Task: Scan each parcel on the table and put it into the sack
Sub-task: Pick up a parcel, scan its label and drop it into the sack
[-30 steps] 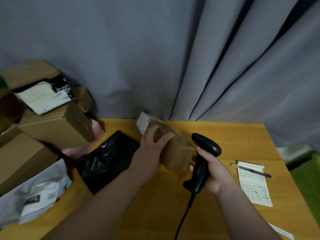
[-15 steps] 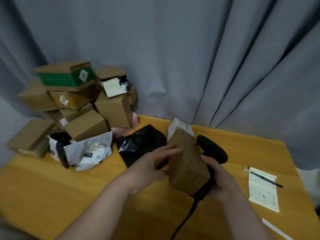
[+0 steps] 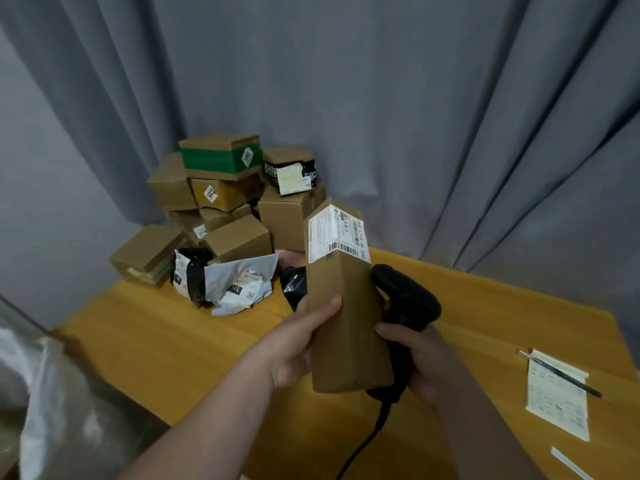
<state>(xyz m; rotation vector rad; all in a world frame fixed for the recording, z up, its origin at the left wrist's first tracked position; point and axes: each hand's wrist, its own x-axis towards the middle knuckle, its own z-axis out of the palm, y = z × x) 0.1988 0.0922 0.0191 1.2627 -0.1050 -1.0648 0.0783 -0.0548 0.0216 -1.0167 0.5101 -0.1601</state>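
A long brown cardboard parcel (image 3: 346, 317) stands on end above the wooden table (image 3: 173, 348), its white barcode label facing me at the top. My left hand (image 3: 298, 344) grips its lower left side, thumb across the front. My right hand (image 3: 422, 362) holds the black barcode scanner (image 3: 408, 303) right behind the parcel; the scanner's cable hangs down toward me. The pale sack (image 3: 45, 403) shows blurred at the lower left edge. A pile of several cardboard parcels (image 3: 225, 202) sits at the table's far left corner.
White and black plastic mailer bags (image 3: 235, 285) lie in front of the pile. A paper list (image 3: 557, 393) with a pen (image 3: 561, 374) across it lies at the right. A grey curtain (image 3: 415, 116) hangs behind the table.
The view has swung left, bringing the pile and the sack's edge into sight. My left hand has tipped the parcel upright, so its label now faces me.
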